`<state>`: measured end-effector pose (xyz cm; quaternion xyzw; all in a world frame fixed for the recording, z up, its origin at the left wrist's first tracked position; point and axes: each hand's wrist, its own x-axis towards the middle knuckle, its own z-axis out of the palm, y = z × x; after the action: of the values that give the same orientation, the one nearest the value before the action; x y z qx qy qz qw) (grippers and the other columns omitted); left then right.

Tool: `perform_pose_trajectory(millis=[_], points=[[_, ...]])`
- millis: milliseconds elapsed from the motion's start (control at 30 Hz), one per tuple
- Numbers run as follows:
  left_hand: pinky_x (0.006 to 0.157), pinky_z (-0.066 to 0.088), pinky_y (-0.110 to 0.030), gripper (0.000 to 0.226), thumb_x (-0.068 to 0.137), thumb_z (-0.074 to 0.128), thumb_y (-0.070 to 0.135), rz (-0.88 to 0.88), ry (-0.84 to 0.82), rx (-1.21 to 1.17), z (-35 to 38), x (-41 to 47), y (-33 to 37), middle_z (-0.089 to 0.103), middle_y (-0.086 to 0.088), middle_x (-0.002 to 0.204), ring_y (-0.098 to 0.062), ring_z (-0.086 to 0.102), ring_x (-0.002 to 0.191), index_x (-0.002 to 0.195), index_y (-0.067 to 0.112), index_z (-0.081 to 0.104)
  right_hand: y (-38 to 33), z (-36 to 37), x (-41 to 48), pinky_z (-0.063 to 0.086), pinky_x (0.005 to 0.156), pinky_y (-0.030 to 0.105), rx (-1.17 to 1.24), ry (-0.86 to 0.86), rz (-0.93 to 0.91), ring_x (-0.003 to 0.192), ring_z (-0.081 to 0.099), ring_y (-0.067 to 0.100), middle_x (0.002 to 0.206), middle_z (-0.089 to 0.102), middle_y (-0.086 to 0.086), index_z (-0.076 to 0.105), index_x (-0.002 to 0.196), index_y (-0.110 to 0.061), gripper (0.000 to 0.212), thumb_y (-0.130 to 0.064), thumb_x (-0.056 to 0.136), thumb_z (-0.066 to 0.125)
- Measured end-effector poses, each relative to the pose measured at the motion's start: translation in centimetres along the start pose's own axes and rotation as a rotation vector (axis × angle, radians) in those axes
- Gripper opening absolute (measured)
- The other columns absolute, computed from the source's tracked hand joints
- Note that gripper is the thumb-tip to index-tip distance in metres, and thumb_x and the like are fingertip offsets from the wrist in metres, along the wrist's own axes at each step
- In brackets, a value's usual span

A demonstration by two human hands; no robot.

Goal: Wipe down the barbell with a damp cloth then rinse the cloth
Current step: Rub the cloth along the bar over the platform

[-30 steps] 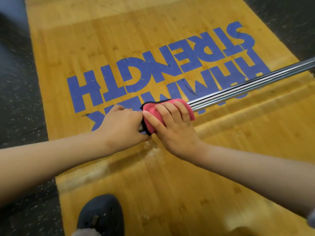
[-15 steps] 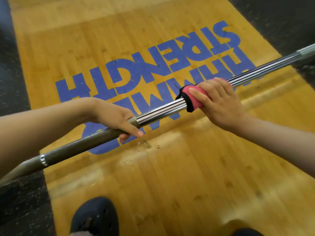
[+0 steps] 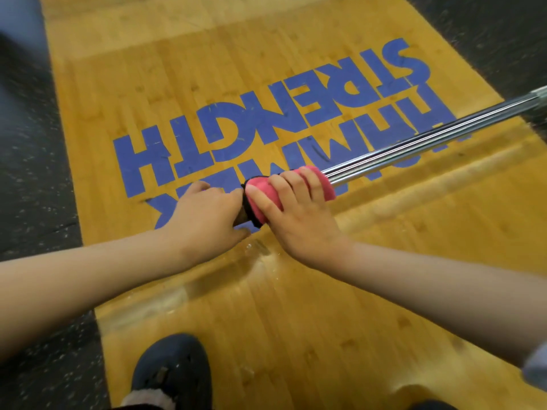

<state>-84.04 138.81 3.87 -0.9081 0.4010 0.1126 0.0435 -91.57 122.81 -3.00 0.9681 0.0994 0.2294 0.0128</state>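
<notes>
Left hand grips the barbell, fingers curled around it, just left of the pink cloth. Right hand clasps that cloth around the barbell, whose chrome shaft runs up-right over the wooden platform.

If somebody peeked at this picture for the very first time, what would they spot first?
Probably the bright pink cloth in the middle, wrapped around the shiny silver metal barbell and squeezed in the right hand, with the left hand gripping the bar right beside it. Next, the big blue upside-down letters painted on the yellow wooden floor behind the hands. A dark blue shoe pokes in at the bottom.
</notes>
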Motion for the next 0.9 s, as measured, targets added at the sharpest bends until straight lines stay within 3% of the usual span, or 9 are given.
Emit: perform_pose_trajectory(millis=[67, 167, 333, 400, 500, 600, 700, 800, 900], points=[[0.096, 0.036, -0.036, 0.022, 0.087, 0.060, 0.035, 0.030, 0.095, -0.021, 0.8, 0.1, 0.0, 0.060, 0.000, 0.067, -0.025, 0.059, 0.071, 0.089, 0.015, 0.051, -0.3, 0.1, 0.2, 0.026, 0.103, 0.053, -0.019, 0.007, -0.015, 0.108, 0.042, 0.037, 0.117, 0.057, 0.019, 0.039, 0.136, -0.014, 0.065, -0.010, 0.074, 0.058], [0.073, 0.040, -0.032, 0.024, 0.086, 0.064, 0.028, 0.096, 0.173, -0.079, 1.0, 0.4, -0.4, 0.054, -0.004, 0.054, -0.030, 0.052, 0.056, 0.077, 0.008, 0.053, 1.6, -0.1, 0.0, 0.033, 0.099, 0.050, -0.038, 0.021, -0.118, 0.107, 0.044, 0.036, 0.118, 0.058, 0.018, 0.038, 0.138, -0.014, 0.064, -0.009, 0.077, 0.056], [0.046, 0.026, -0.026, 0.035, 0.091, 0.056, 0.046, 0.066, -0.127, -0.008, -0.8, 1.6, -0.5, 0.045, 0.005, 0.062, -0.012, 0.043, 0.058, 0.075, 0.020, 0.039, 6.3, -0.4, -1.3, 0.035, 0.098, 0.049, -0.098, 0.038, -0.118, 0.105, 0.046, 0.036, 0.117, 0.057, 0.019, 0.039, 0.138, -0.014, 0.059, -0.008, 0.083, 0.058], [0.045, 0.033, -0.020, 0.032, 0.089, 0.062, 0.042, 0.076, -0.360, -0.239, -1.5, 2.5, -1.0, 0.053, 0.006, 0.061, -0.005, 0.047, 0.050, 0.074, 0.020, 0.045, 8.9, -0.7, -2.2, 0.036, 0.099, 0.050, -0.119, 0.021, -0.103, 0.104, 0.047, 0.036, 0.117, 0.058, 0.020, 0.039, 0.138, -0.014, 0.057, -0.012, 0.086, 0.062], [0.051, 0.040, -0.010, 0.038, 0.086, 0.067, 0.037, 0.065, -0.649, -0.601, -1.9, 3.7, -1.9, 0.059, 0.002, 0.057, -0.005, 0.051, 0.049, 0.081, 0.000, 0.058, 12.0, -1.5, -3.0, 0.034, 0.101, 0.050, -0.127, 0.007, -0.081, 0.105, 0.049, 0.036, 0.117, 0.057, 0.020, 0.038, 0.138, -0.014, 0.052, -0.016, 0.091, 0.059], [0.060, 0.042, -0.012, 0.046, 0.085, 0.067, 0.038, 0.062, -0.776, -0.660, -2.0, 4.2, -2.3, 0.060, 0.000, 0.060, -0.006, 0.053, 0.055, 0.082, -0.007, 0.059, 12.2, -1.6, -3.2, 0.032, 0.103, 0.051, -0.124, -0.008, -0.030, 0.107, 0.046, 0.036, 0.118, 0.057, 0.020, 0.038, 0.138, -0.015, 0.049, -0.016, 0.092, 0.055], [0.060, 0.039, -0.011, 0.035, 0.086, 0.067, 0.037, 0.064, -0.681, -0.629, -2.0, 3.6, -1.9, 0.065, 0.005, 0.064, 0.002, 0.052, 0.053, 0.081, 0.002, 0.063, 9.7, -1.0, -3.0, 0.031, 0.105, 0.057, -0.104, 0.005, 0.118, 0.109, 0.047, 0.038, 0.117, 0.056, 0.021, 0.040, 0.136, -0.016, 0.051, -0.010, 0.087, 0.057], [0.050, 0.032, -0.014, 0.023, 0.085, 0.067, 0.043, 0.026, -0.408, -0.409, -2.0, 2.0, -1.0, 0.059, 0.009, 0.064, -0.001, 0.050, 0.053, 0.078, 0.025, 0.055, 7.2, -0.5, -2.4, 0.030, 0.105, 0.058, -0.078, 0.017, 0.103, 0.108, 0.046, 0.039, 0.117, 0.050, 0.019, 0.041, 0.135, -0.015, 0.051, -0.007, 0.086, 0.051], [0.071, 0.031, -0.020, 0.034, 0.085, 0.061, 0.052, 0.034, -0.097, -0.110, -1.4, 0.4, -0.1, 0.047, 0.011, 0.063, -0.009, 0.046, 0.062, 0.076, 0.029, 0.038, 3.9, -0.2, -1.2, 0.027, 0.105, 0.055, -0.046, 0.047, 0.049, 0.106, 0.044, 0.037, 0.116, 0.050, 0.018, 0.041, 0.134, -0.015, 0.054, -0.005, 0.082, 0.052]])
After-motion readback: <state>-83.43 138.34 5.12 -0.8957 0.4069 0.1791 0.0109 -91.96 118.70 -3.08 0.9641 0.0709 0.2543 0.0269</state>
